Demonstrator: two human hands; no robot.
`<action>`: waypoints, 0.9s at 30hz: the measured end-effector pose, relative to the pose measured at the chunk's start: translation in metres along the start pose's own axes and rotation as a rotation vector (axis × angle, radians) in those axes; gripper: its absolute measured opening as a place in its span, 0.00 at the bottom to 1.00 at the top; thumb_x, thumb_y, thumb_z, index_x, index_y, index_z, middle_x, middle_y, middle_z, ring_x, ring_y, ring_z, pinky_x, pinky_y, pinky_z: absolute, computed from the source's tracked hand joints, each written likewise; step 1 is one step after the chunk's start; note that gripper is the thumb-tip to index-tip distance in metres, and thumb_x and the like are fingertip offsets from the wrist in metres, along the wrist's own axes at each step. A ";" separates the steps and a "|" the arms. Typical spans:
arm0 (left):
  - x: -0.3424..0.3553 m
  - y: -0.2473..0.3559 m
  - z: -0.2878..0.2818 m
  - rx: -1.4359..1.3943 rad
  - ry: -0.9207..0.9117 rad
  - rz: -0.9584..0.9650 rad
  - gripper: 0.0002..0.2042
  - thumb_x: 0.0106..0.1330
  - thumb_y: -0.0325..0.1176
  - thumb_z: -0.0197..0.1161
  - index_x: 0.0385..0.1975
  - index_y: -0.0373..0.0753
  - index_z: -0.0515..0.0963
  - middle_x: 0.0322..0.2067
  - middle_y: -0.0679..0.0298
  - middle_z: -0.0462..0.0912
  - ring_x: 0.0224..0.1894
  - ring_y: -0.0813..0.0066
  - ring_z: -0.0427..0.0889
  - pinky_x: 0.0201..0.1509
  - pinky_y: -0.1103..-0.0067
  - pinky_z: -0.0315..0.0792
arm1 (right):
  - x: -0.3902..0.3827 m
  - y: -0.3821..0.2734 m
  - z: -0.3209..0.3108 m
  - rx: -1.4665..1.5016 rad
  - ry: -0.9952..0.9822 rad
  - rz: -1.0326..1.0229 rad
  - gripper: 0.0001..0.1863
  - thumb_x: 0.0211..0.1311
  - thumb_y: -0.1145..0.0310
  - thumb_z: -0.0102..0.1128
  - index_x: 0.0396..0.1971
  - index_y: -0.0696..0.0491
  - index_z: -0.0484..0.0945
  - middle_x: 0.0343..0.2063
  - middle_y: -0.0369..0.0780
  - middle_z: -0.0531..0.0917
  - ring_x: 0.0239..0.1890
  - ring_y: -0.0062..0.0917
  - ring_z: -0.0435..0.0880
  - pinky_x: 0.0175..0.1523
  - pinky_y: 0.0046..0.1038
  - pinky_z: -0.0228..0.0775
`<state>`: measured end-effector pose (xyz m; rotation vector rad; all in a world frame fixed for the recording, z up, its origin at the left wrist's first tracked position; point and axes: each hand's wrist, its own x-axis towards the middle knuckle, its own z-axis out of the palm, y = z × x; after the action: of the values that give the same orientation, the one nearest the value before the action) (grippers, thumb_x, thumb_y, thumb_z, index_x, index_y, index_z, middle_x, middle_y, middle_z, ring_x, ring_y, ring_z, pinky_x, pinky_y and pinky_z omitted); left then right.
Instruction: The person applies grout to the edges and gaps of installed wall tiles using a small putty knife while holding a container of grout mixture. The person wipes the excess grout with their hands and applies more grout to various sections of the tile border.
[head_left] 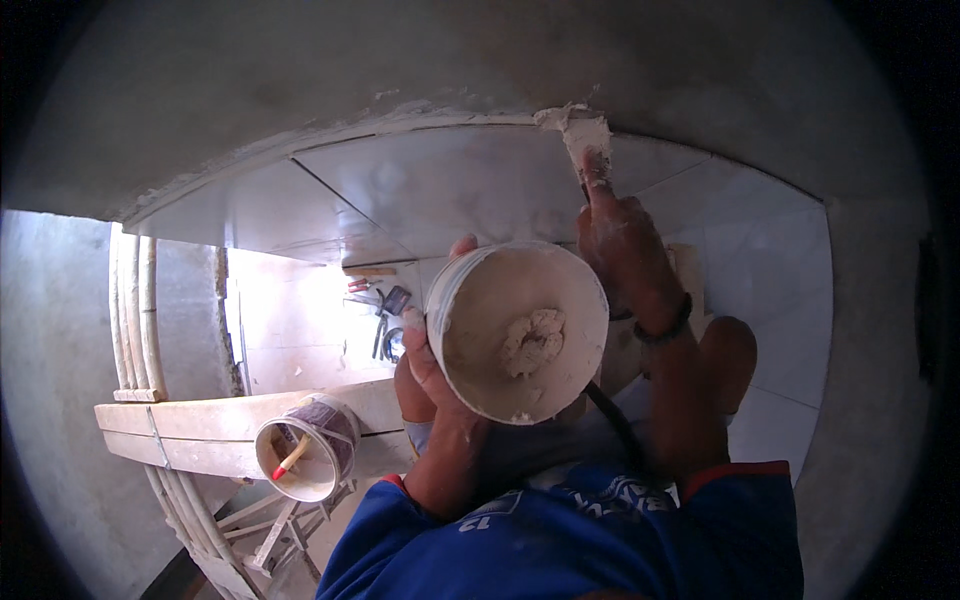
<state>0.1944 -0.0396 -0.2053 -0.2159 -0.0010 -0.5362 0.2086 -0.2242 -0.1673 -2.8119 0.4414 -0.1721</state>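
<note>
My left hand grips a white plastic bucket by its left side, tilted toward me, with a lump of pale paste inside. My right hand is closed on a putty knife, index finger extended along it. The paste-covered blade rests against the seam where the top edge of the white wall tiles meets the grey plaster wall. Pale filler runs along that seam to the left of the blade.
A wooden plank scaffold with poles is at the left. A second bucket on it holds a red-tipped wooden-handled tool. Tools lie on the tiled floor below. A wall bounds the right.
</note>
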 end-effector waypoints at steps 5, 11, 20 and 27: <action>0.001 0.001 0.009 0.355 0.032 -0.014 0.38 0.62 0.60 0.43 0.66 0.40 0.50 0.61 0.52 0.62 0.63 0.55 0.62 0.65 0.60 0.59 | 0.002 0.030 -0.010 0.026 0.094 -0.267 0.30 0.57 0.74 0.50 0.62 0.57 0.59 0.30 0.54 0.77 0.30 0.48 0.75 0.41 0.44 0.69; -0.006 0.009 0.012 0.306 0.057 0.023 0.38 0.61 0.58 0.45 0.67 0.41 0.50 0.61 0.54 0.62 0.63 0.56 0.62 0.65 0.59 0.60 | -0.011 -0.005 -0.014 0.139 0.157 -0.184 0.27 0.58 0.73 0.51 0.58 0.64 0.61 0.26 0.56 0.79 0.25 0.49 0.78 0.34 0.43 0.71; -0.016 0.017 0.012 0.215 0.054 0.020 0.38 0.61 0.58 0.45 0.67 0.41 0.49 0.61 0.53 0.62 0.63 0.55 0.63 0.64 0.58 0.61 | 0.000 -0.039 0.028 0.212 0.049 0.082 0.28 0.61 0.72 0.49 0.62 0.56 0.59 0.40 0.56 0.78 0.31 0.46 0.81 0.35 0.42 0.72; -0.017 0.019 0.014 0.294 0.037 0.009 0.38 0.61 0.59 0.44 0.67 0.40 0.49 0.61 0.53 0.62 0.63 0.55 0.63 0.64 0.59 0.61 | 0.016 0.012 0.003 -0.003 0.122 -0.514 0.25 0.60 0.72 0.51 0.58 0.58 0.65 0.43 0.55 0.76 0.30 0.46 0.78 0.38 0.41 0.71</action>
<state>0.1904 -0.0120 -0.1967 0.0810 -0.0427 -0.5243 0.2209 -0.2394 -0.1723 -2.8670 -0.2679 -0.4479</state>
